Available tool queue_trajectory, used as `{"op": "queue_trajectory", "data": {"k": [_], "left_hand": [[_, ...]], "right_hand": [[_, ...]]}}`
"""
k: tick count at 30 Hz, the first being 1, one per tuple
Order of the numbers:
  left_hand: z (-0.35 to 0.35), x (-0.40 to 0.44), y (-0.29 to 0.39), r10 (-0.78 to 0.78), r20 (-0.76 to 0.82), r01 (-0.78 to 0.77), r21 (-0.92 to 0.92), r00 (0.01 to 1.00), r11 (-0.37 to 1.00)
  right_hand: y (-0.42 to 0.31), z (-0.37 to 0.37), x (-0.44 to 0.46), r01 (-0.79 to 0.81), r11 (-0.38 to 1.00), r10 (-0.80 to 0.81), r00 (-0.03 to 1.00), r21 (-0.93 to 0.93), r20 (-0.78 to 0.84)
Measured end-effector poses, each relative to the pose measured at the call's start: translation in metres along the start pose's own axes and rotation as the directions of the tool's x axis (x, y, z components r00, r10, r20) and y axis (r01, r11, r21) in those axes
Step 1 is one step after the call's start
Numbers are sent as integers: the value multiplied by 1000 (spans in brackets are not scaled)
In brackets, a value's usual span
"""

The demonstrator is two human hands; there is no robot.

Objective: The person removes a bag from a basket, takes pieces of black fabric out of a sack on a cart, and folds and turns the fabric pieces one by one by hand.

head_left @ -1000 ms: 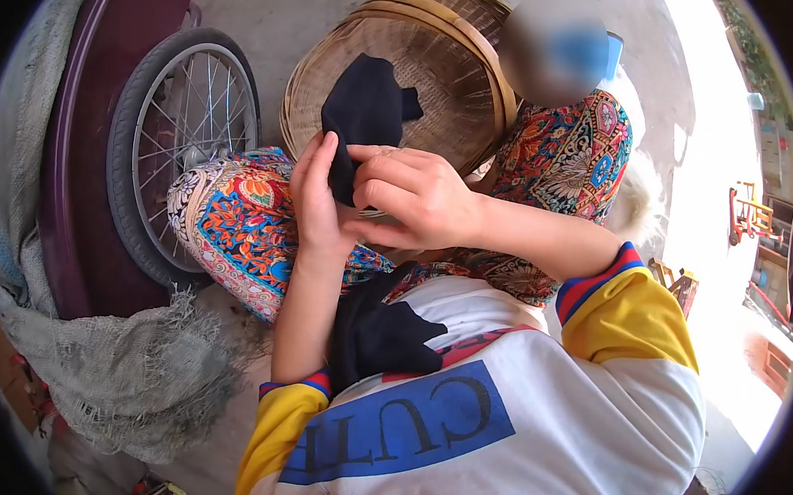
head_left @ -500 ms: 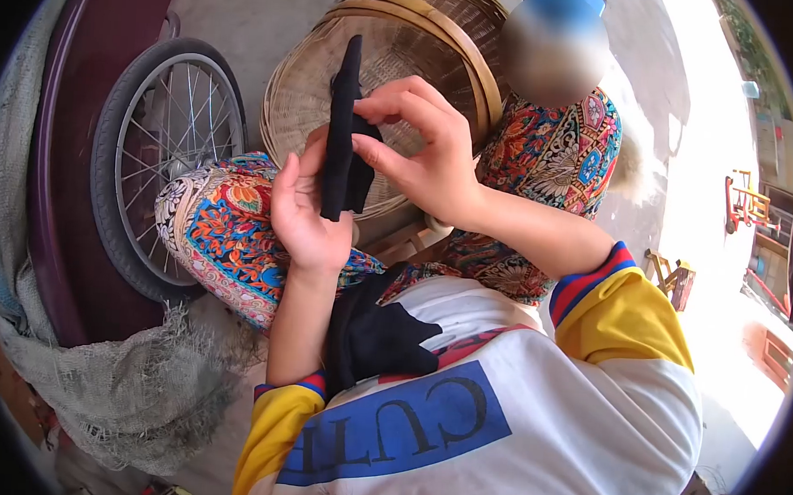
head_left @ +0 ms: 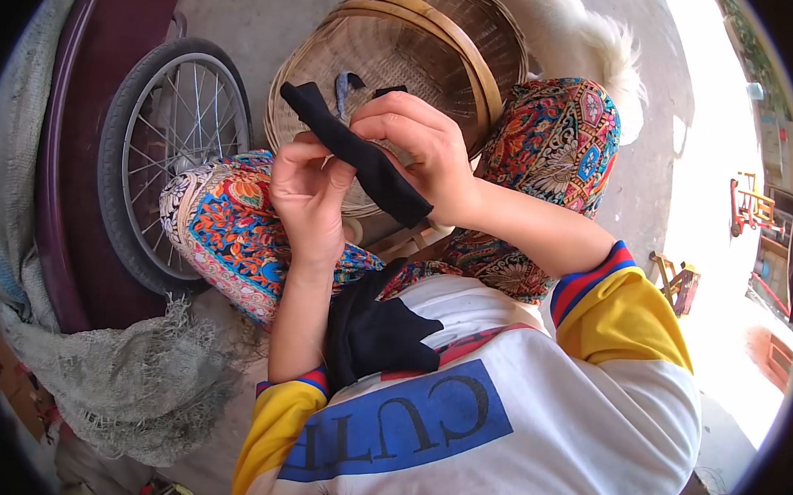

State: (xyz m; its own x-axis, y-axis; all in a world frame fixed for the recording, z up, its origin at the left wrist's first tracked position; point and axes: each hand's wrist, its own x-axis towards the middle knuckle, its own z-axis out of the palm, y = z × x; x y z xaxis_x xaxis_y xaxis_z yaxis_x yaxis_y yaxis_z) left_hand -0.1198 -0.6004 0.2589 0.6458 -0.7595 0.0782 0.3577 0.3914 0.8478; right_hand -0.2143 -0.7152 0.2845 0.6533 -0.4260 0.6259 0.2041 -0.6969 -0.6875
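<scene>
A long, narrow piece of folded black cloth [head_left: 378, 170] is held aslant between my two hands, above a wicker basket [head_left: 299, 54]. My left hand [head_left: 310, 185] pinches it from below, near its middle, thumb against the fingers. My right hand [head_left: 429, 146] is curled around its right side, with the fingertips partly behind the cloth. More black cloth [head_left: 383, 336] lies on my lap against the white shirt. Inside the basket, a small grey-blue and black scrap [head_left: 343, 92] shows just beyond my hands.
A spoked wheel [head_left: 181, 160] stands by my left knee, beside a maroon panel [head_left: 59, 185]. Grey woven sacking [head_left: 138, 386] lies at lower left. A white furry animal [head_left: 595, 43] is beyond my right knee. A small wooden stool [head_left: 677, 278] stands right.
The black cloth has turned from nearly upright to slanting down to the right. My left hand has gone from spread to pinching. A blurred shape with a blue top has gone; the white animal shows.
</scene>
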Motion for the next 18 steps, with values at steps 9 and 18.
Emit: {"op": "queue_trajectory", "data": {"k": [9,18], "left_hand": [[-8,2,-7,272,77,-280,365,959,888],[-17,6,9,-159,-37,151,-161,987,975]], "right_hand": [[4,-3,-4,-209,955,178,971,211,156],[17,-26,16,-599,501,528,783,624,328]]}}
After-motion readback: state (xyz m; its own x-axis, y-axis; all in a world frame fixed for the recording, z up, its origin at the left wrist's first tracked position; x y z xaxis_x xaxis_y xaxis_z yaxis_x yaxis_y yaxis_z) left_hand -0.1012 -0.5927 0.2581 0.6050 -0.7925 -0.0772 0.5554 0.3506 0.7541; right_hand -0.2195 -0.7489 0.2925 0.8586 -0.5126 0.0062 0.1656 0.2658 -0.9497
